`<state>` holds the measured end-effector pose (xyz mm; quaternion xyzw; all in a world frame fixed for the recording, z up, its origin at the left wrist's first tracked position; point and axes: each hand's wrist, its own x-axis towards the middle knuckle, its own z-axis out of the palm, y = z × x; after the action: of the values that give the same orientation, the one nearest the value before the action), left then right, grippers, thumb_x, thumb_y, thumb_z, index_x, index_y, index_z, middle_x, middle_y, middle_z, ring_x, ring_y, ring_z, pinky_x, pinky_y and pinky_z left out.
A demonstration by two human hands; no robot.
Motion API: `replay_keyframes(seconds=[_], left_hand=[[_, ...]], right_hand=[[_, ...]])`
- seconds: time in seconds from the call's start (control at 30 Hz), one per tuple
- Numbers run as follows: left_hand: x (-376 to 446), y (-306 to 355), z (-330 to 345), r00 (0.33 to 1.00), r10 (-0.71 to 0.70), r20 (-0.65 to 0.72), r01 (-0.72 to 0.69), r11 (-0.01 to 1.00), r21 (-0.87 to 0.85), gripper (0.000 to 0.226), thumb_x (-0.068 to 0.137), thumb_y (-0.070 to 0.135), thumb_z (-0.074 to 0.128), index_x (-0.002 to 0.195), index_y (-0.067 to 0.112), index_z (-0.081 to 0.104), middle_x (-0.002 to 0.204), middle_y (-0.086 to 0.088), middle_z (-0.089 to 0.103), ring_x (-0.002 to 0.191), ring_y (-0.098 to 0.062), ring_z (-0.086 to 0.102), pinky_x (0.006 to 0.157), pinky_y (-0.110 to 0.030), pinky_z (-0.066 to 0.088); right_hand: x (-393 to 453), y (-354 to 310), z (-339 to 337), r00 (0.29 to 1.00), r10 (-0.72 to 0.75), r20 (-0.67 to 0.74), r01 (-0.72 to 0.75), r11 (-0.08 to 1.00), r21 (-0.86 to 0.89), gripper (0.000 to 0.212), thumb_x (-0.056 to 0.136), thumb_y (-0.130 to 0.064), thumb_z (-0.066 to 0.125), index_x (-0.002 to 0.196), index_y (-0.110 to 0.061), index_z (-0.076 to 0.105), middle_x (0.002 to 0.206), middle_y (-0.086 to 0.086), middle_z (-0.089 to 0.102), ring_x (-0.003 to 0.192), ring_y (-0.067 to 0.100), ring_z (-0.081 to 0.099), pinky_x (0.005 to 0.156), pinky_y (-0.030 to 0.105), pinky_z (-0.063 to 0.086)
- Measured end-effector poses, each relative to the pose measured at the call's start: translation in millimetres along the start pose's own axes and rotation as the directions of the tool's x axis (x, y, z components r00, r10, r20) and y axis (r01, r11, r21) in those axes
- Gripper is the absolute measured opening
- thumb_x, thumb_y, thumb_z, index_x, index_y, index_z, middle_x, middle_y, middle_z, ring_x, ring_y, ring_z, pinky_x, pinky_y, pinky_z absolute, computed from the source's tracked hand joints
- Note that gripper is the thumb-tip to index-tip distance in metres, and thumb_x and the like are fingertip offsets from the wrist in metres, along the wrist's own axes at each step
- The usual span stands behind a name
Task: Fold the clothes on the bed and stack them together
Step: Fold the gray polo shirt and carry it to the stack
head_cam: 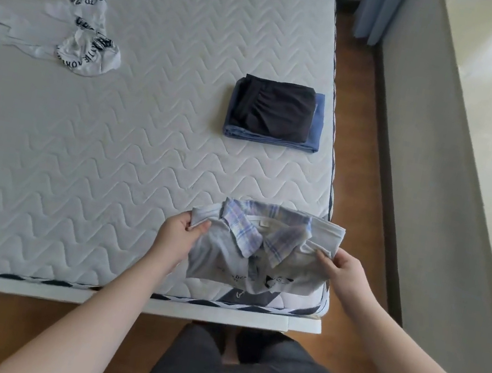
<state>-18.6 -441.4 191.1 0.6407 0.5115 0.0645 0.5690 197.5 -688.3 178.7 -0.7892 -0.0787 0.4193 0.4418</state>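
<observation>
A folded pale grey shirt with a blue plaid collar (pixel 259 254) lies at the near right corner of the bed (pixel 133 146). My left hand (pixel 178 233) grips its left edge and my right hand (pixel 339 273) pinches its right edge. Farther back, near the bed's right edge, sits a stack: a folded black garment (pixel 275 107) on top of a folded blue one (pixel 315 132). At the far left, a white garment with black lettering (pixel 77 35) lies crumpled and unfolded.
The mattress's right edge drops to a wooden floor (pixel 363 187) beside a white wall. A blue curtain (pixel 379 9) hangs at the back right. My dark-clothed body stands at the foot of the bed.
</observation>
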Motion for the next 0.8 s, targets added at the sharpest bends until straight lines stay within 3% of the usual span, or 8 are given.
replay_keyframes(seconds=[0.1, 0.17, 0.27, 0.47, 0.57, 0.7, 0.8], left_hand=[[40.3, -14.3, 12.3, 1.000, -0.010, 0.004, 0.009, 0.998, 0.063, 0.008, 0.091, 0.027, 0.070, 0.084, 0.023, 0.071, 0.088, -0.016, 0.074, 0.076, -0.016, 0.059, 0.073, -0.035, 0.050], [74.8, -27.0, 20.1, 1.000, -0.003, -0.004, 0.003, 0.992, 0.123, 0.009, 0.091, 0.028, 0.070, 0.086, 0.022, 0.070, 0.084, -0.011, 0.073, 0.075, -0.015, 0.059, 0.073, -0.036, 0.051], [122.2, -42.9, 27.1, 0.999, 0.011, -0.033, -0.006, 0.987, 0.160, 0.025, 0.089, 0.038, 0.068, 0.090, 0.013, 0.070, 0.080, -0.013, 0.071, 0.070, -0.014, 0.056, 0.075, -0.043, 0.054], [221.2, -39.7, 47.5, 1.000, -0.002, 0.000, 0.002, 0.995, 0.101, 0.012, 0.088, 0.035, 0.066, 0.085, 0.024, 0.070, 0.087, -0.007, 0.074, 0.077, -0.018, 0.063, 0.077, -0.036, 0.052], [274.0, -44.9, 56.4, 0.998, -0.057, 0.035, 0.054, 0.995, 0.079, 0.010, 0.093, 0.019, 0.064, 0.087, 0.023, 0.070, 0.092, -0.008, 0.074, 0.081, -0.017, 0.062, 0.076, -0.032, 0.049], [329.7, -56.5, 64.7, 0.997, -0.041, 0.070, 0.035, 0.996, 0.080, 0.016, 0.096, 0.012, 0.060, 0.106, 0.021, 0.067, 0.107, -0.003, 0.073, 0.101, -0.021, 0.068, 0.097, -0.040, 0.051], [360.9, -58.2, 69.0, 0.999, 0.003, 0.045, -0.006, 0.997, 0.075, 0.013, 0.096, 0.011, 0.060, 0.104, 0.020, 0.066, 0.105, -0.001, 0.072, 0.101, -0.019, 0.067, 0.099, -0.040, 0.050]], right_hand=[[37.8, 4.7, 5.8, 1.000, 0.026, 0.011, -0.025, 0.999, -0.036, 0.032, 0.089, -0.039, 0.067, 0.092, -0.008, 0.070, 0.089, 0.015, 0.072, 0.078, 0.017, 0.065, 0.080, 0.046, 0.054], [70.3, 9.2, 13.3, 1.000, 0.030, 0.008, -0.029, 0.997, -0.065, 0.036, 0.087, -0.044, 0.066, 0.090, -0.009, 0.069, 0.085, 0.015, 0.071, 0.075, 0.016, 0.061, 0.073, 0.040, 0.051], [116.6, 7.4, 22.1, 0.999, 0.032, -0.034, -0.035, 0.995, -0.095, 0.019, 0.092, -0.032, 0.066, 0.088, -0.016, 0.072, 0.084, 0.013, 0.071, 0.071, 0.014, 0.060, 0.067, 0.035, 0.049], [210.6, 4.0, 30.5, 0.992, 0.009, -0.126, -0.032, 0.984, -0.176, 0.017, 0.095, -0.022, 0.062, 0.091, -0.007, 0.069, 0.078, 0.013, 0.066, 0.069, 0.018, 0.054, 0.061, 0.032, 0.043], [254.0, 6.3, 35.0, 0.985, -0.003, -0.173, -0.017, 0.994, -0.111, 0.011, 0.094, -0.014, 0.060, 0.095, -0.015, 0.071, 0.088, 0.010, 0.072, 0.078, 0.017, 0.060, 0.074, 0.039, 0.054], [311.5, 19.8, 35.7, 0.982, -0.013, -0.189, 0.005, 0.999, -0.043, 0.017, 0.090, -0.010, 0.062, 0.094, -0.022, 0.073, 0.095, 0.006, 0.073, 0.085, 0.018, 0.063, 0.088, 0.047, 0.053], [343.6, 20.5, 36.8, 0.983, 0.008, -0.183, -0.001, 0.999, 0.040, 0.018, 0.093, -0.007, 0.061, 0.095, -0.021, 0.073, 0.098, 0.008, 0.073, 0.087, 0.019, 0.065, 0.092, 0.045, 0.053]])
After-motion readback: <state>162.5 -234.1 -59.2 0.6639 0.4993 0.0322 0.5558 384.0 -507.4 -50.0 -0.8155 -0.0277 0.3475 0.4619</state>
